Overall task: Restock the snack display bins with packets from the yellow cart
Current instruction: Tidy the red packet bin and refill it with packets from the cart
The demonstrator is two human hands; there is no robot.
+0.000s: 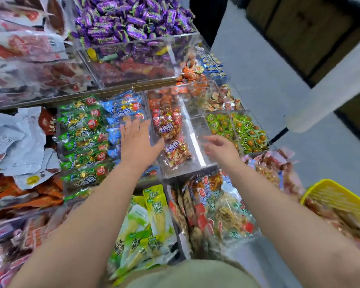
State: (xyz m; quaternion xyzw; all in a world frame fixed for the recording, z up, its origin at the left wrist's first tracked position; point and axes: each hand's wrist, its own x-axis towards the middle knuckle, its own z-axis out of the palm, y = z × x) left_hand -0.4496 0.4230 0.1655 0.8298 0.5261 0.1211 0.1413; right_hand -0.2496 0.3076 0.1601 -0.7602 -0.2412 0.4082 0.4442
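I see my left hand (136, 140) spread flat, fingers straight, lying on the blue packets (121, 109) at frame centre, its thumb reaching toward the red packets (168, 123) in the neighbouring clear acrylic bin (197, 150). It holds nothing. My right hand (220, 147) hovers loosely open over the bin's right wall, also holding nothing.

About 3 red packets lie in a column, long axes running up and down the frame, with the bin's right half bare. The yellow cart (337, 196) sits at lower right, down and to the right of my right hand, so I judge that hand the nearer for the next fetch.

The cart is cut off by the frame edge. Its reddish contents are too blurred to name.
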